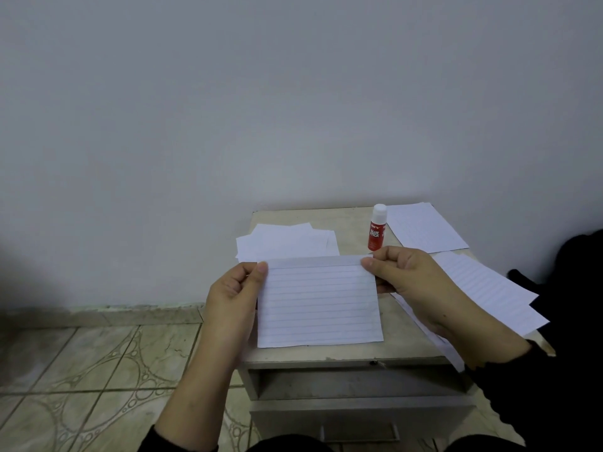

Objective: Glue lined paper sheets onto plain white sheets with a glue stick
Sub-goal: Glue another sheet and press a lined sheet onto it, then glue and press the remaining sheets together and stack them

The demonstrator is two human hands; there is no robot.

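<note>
Both hands pinch the top corners of a lined sheet (318, 303), left hand (233, 293) at 9 o'clock, right hand (409, 277) at 3, holding it above the bench (350, 352). The capped glue stick (377, 227) stands upright at 1 o'clock. Plain sheets (287, 241) lie at 11 o'clock, more lined sheets (427, 227) at 2 and under the right wrist. The bench's open compartment (352, 383) shows nothing inside.

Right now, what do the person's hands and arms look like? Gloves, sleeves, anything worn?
Both hands are bare: no gloves, and no rings or watch visible. The left hand and right hand lead into bare forearms. Dark, black-looking sleeves are pushed up the forearms; the right cuff has a slightly wavy edge. No markings visible.
</note>
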